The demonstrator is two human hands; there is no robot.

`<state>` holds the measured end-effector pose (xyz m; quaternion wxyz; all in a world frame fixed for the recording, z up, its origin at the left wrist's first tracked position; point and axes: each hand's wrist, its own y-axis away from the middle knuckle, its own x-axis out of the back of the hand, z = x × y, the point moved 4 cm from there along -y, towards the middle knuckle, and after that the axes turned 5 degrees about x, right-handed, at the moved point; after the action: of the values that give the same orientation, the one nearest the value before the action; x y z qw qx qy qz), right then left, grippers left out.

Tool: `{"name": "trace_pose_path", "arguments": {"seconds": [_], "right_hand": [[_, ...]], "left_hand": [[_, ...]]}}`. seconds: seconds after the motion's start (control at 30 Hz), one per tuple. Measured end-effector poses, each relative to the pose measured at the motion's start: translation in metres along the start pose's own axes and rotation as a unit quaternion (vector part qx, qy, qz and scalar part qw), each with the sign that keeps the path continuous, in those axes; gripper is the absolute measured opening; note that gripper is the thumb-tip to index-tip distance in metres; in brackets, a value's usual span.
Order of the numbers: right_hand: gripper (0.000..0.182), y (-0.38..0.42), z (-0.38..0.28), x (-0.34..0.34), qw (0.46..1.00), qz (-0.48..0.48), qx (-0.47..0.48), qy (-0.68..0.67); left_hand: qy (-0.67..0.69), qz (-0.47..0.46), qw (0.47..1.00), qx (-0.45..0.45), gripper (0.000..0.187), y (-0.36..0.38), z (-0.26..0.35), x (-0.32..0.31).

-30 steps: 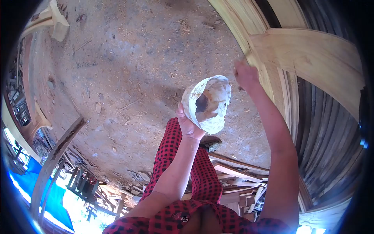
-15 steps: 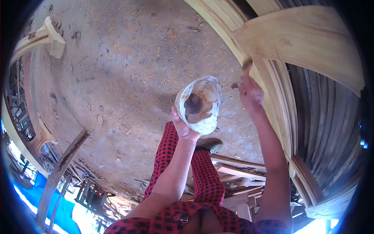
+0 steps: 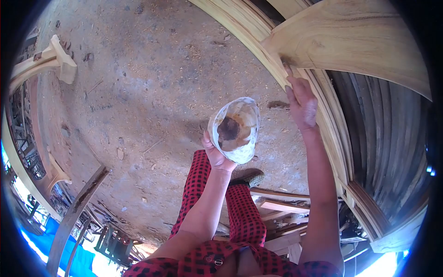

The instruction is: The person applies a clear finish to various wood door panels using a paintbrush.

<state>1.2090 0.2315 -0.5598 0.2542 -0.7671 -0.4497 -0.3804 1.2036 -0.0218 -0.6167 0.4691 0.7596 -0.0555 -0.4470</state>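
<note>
My left hand (image 3: 218, 154) is wrapped round the side of a whitish, stained bowl (image 3: 250, 138). The bowl is tilted, its mouth facing up toward me, with dark brown matter at the bottom. In my right hand (image 3: 303, 102) is a small brush (image 3: 288, 67), held by its handle between closed fingers. Its dark tip is at the pale wooden frame (image 3: 258, 39), close to where a broad curved wooden panel (image 3: 346, 39) meets it. Whether the tip touches the wood is hard to tell.
Grooved dark slats (image 3: 383, 124) lie behind the frame on the right. A carved wooden piece (image 3: 62, 60) stands at far left, and a narrow plank (image 3: 80, 203) rises at lower left. Wood offcuts (image 3: 284, 207) lie near my feet on the dirt floor (image 3: 138, 92).
My right hand has brought the brush up and left toward the joint of frame and panel, and it has turned. The bowl sits slightly lower in view, still in my left hand.
</note>
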Motion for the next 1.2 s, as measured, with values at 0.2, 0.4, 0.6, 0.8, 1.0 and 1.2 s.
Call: {"name": "trace_pose_path", "arguments": {"seconds": [0.2,0.4,0.6,0.8,1.0,1.2], "right_hand": [[0.027,0.004,-0.068,0.11,0.969,0.181,0.137,0.099],[0.04,0.026,-0.101,0.23,0.863,0.439,0.186,0.167],[0.047,0.004,-0.074,0.158,0.924,0.298,0.092,0.218],[0.026,0.001,-0.021,-0.004,0.997,-0.003,0.05,-0.062],[0.026,-0.026,-0.012,-0.025,0.994,-0.006,0.016,-0.105],[0.033,-0.018,-0.045,0.024,0.969,0.175,0.04,-0.168]], "left_hand": [[0.0,-0.048,0.999,0.021,0.054,0.004,0.001,-0.01],[0.003,-0.042,0.999,-0.008,0.054,0.006,0.005,-0.016],[0.017,-0.056,0.998,-0.009,0.054,0.008,0.005,-0.019],[0.028,-0.036,0.999,-0.007,0.064,0.006,0.009,-0.008],[0.037,-0.039,0.999,-0.005,0.065,0.006,0.007,-0.008],[0.026,-0.027,0.999,-0.003,0.059,0.006,0.003,-0.01]]}}
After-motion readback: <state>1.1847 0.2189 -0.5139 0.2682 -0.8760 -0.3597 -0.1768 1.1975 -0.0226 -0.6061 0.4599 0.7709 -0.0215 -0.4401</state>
